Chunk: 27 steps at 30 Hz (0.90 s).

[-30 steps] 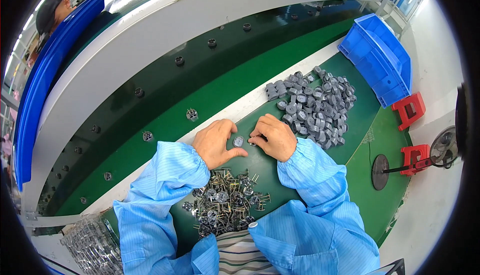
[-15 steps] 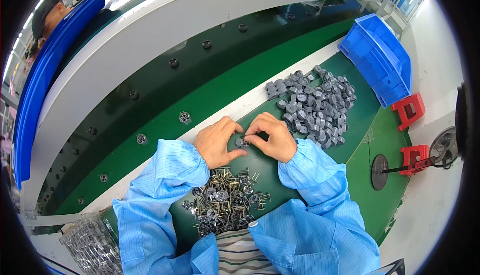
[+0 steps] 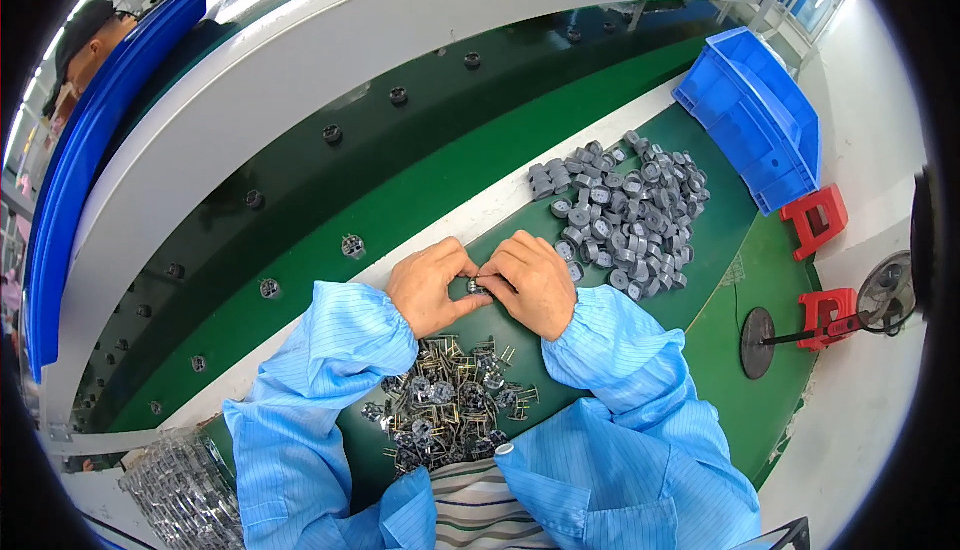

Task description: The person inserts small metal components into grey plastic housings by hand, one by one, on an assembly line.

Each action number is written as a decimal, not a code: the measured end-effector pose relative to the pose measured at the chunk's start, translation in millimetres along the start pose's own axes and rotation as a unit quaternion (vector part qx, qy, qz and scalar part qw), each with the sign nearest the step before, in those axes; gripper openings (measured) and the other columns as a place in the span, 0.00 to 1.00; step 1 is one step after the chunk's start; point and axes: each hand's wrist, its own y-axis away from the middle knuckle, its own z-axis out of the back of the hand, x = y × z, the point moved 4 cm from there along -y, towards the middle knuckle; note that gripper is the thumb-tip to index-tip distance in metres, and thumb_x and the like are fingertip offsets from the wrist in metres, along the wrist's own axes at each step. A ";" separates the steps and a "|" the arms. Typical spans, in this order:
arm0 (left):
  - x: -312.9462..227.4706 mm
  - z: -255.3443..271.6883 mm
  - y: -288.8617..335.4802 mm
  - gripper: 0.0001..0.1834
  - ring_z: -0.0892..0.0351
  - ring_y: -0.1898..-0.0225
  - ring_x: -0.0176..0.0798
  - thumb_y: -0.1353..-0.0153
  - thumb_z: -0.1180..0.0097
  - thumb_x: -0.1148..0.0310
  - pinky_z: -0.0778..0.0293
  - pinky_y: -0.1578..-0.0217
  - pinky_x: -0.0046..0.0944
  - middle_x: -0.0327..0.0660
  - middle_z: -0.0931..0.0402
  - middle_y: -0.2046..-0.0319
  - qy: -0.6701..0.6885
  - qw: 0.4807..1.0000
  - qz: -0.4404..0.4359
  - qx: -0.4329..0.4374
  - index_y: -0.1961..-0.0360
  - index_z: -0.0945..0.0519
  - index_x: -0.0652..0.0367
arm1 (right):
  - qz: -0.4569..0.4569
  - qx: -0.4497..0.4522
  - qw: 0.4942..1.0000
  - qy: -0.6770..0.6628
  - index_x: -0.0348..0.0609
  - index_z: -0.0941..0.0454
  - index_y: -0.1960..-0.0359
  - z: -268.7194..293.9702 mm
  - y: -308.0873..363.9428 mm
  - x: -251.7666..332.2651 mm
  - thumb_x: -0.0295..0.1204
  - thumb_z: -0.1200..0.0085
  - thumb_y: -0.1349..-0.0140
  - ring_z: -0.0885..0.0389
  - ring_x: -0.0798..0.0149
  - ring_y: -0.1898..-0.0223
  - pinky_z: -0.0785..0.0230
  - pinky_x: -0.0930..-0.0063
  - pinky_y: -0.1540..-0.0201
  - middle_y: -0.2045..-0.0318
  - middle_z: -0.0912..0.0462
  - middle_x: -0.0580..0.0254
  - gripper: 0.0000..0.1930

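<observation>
Over the green work surface, my left hand and my right hand meet with their fingertips closed round one small round grey part. The fingers cover most of it, so its details are hidden. Nearest to my forearms lies a heap of small parts with brass-coloured metal pins, tangled together. To the right of my right hand is a large pile of dark grey round plastic housings, some lying on their sides.
Beyond a white ledge runs a green conveyor belt carrying spaced round parts. At right stand a blue bin, red stools and a fan. Stacked clear trays sit lower left. A person is far left.
My right hand has moved left, closing in on the round part beside my left fingertips. The parts on the belt have shifted to the left. The person at far left has moved slightly.
</observation>
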 end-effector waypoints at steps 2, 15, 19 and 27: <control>1.4 2.7 -1.3 0.20 0.19 0.61 0.50 0.52 0.22 0.62 0.24 0.62 0.47 0.43 0.24 0.64 0.020 1.000 0.004 -0.021 0.63 0.19 0.57 | -0.014 -0.012 0.999 0.032 0.44 0.20 0.69 12.1 -1.2 3.3 0.28 0.30 0.49 0.24 0.56 0.64 0.36 0.61 0.63 0.70 0.23 0.64 0.10; 21.8 47.5 -12.0 0.21 0.28 0.50 0.52 0.49 0.28 0.69 0.36 0.50 0.49 0.44 0.26 0.53 -0.205 0.953 -0.008 -0.222 0.53 0.20 0.54 | 0.010 0.050 0.974 0.219 0.39 0.24 0.71 13.2 8.9 4.4 0.26 0.45 0.50 0.24 0.54 0.59 0.27 0.62 0.58 0.66 0.27 0.55 0.06; 1.4 11.7 -5.5 0.28 0.27 0.44 0.51 0.54 0.23 0.67 0.35 0.45 0.48 0.43 0.25 0.50 -0.027 0.993 -0.106 -0.053 0.50 0.20 0.53 | 0.075 0.055 0.996 0.001 0.38 0.21 0.63 4.8 7.2 9.2 0.19 0.40 0.47 0.22 0.51 0.58 0.26 0.63 0.58 0.62 0.23 0.55 0.09; -1.1 0.5 -3.9 0.25 0.26 0.45 0.47 0.49 0.27 0.69 0.36 0.44 0.47 0.42 0.23 0.48 0.045 0.998 -0.046 -0.015 0.47 0.19 0.52 | -0.023 0.332 0.908 -0.254 0.43 0.19 0.55 11.9 17.8 21.0 0.30 0.33 0.38 0.18 0.59 0.68 0.24 0.64 0.63 0.60 0.20 0.59 0.12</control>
